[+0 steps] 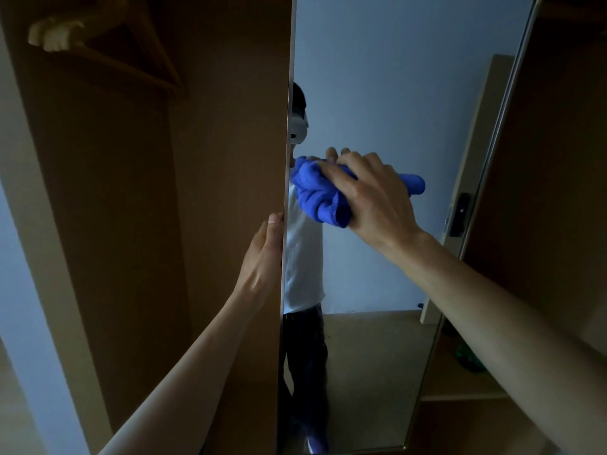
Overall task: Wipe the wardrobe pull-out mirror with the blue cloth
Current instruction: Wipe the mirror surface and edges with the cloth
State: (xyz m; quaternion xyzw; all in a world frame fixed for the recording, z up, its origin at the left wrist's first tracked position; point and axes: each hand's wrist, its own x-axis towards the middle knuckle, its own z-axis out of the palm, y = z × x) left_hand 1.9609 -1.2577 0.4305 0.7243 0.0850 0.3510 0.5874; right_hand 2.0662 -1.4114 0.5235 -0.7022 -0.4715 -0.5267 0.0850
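Observation:
The tall pull-out mirror (pixel 387 93) stands in front of me, its glass facing right of a brown back panel (pixel 230 126). My right hand (pixel 374 195) presses a bunched blue cloth (pixel 318 192) flat against the glass near the mirror's left edge, at about mid height. My left hand (pixel 262 257) grips the mirror's left edge from behind the brown panel, fingers wrapped around the rim. The glass reflects a person in a white shirt and dark trousers.
To the left is the open wardrobe interior with a wooden hanger (pixel 98 37) up high. A dark brown wardrobe side (pixel 551 159) rises at the right, with low shelves (pixel 460 392) below. A door with a dark handle (pixel 460 215) shows in the reflection.

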